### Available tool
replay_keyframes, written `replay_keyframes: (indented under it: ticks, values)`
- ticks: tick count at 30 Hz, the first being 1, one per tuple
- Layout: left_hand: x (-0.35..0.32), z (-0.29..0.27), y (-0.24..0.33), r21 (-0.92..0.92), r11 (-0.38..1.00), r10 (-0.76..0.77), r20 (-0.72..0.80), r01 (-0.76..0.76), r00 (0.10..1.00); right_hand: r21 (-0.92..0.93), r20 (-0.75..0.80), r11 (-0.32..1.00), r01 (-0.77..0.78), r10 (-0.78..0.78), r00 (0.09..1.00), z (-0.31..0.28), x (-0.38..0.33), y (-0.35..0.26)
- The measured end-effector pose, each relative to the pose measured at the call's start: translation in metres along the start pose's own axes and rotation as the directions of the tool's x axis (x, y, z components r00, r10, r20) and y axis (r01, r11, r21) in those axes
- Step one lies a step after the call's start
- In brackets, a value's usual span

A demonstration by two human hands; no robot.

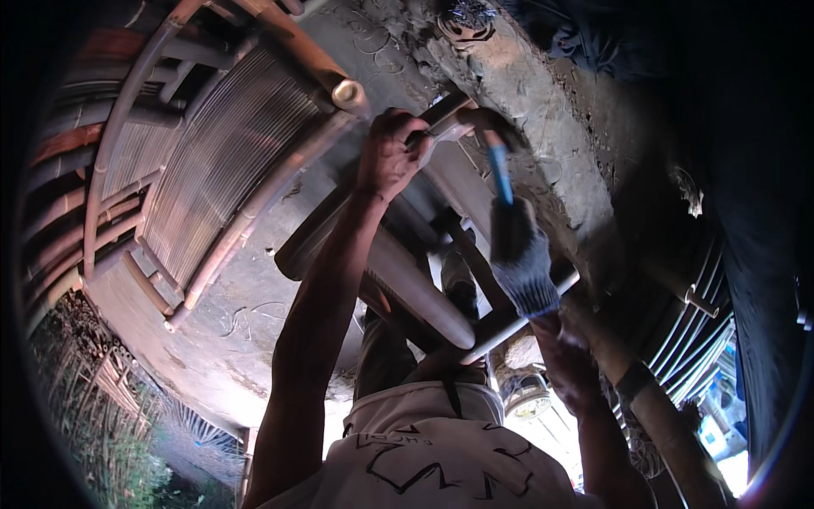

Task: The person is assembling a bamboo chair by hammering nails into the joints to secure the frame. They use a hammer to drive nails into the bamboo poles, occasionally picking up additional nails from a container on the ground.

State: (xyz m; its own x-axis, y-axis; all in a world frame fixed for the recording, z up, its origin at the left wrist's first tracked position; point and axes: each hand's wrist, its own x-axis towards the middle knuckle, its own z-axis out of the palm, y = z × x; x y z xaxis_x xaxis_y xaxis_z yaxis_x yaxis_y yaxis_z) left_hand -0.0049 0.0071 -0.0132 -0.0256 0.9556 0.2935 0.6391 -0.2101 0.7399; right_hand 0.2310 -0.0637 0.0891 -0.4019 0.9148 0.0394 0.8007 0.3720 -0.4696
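Observation:
My bare left hand (pixel 394 153) is closed at the far corner of a bamboo frame (pixel 415 288), beside a short bamboo end (pixel 451 109). What its fingers grip is hidden; a pale, blurred strip runs from them toward the right. In my right hand (pixel 521 259), which wears a grey knitted glove, is a hammer (pixel 500 170) with a blue grip. Its dark head is smeared by motion, close to the frame's far corner, so contact cannot be made out. The frame stands in front of my body, its thick poles crossing between my arms.
A finished-looking bamboo piece with a slatted panel (pixel 233 144) stands at the left. A rough, raised concrete edge (pixel 543 127) runs along the right. Bundled thin rods (pixel 695 331) and a thick pole (pixel 653 407) lie at the lower right. Dark cloth hangs at the far right.

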Motion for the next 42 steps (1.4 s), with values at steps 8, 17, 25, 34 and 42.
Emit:
replay_keyframes:
  ticks: [8, 17, 25, 34, 42]
  values:
    - [-0.045, -0.038, 0.002, 0.541, 0.823, -0.361, 0.266, 0.171, 0.894, -0.124, 0.104, 0.992, -0.005, 0.018, 0.994, -0.001, 0.000, 0.003]
    - [-0.045, -0.030, 0.001, 0.554, 0.820, -0.318, 0.236, 0.142, 0.919, 0.568, 0.046, 0.803, -0.177, 0.184, 0.982, -0.001, -0.010, 0.001]
    - [-0.045, -0.031, -0.003, 0.590, 0.801, -0.252, 0.177, 0.103, 0.951, 0.223, -0.024, 0.940, -0.258, 0.270, 0.963, 0.033, -0.017, 0.014]
    - [-0.050, -0.040, -0.002, 0.629, 0.765, -0.353, 0.228, 0.140, 0.907, 0.339, -0.108, 0.890, -0.305, 0.359, 0.927, 0.021, -0.001, -0.020]
    - [-0.044, -0.033, 0.003, 0.583, 0.789, -0.382, 0.220, 0.193, 0.897, -0.512, -0.220, 0.858, 0.029, -0.164, 0.962, 0.050, -0.008, 0.006]
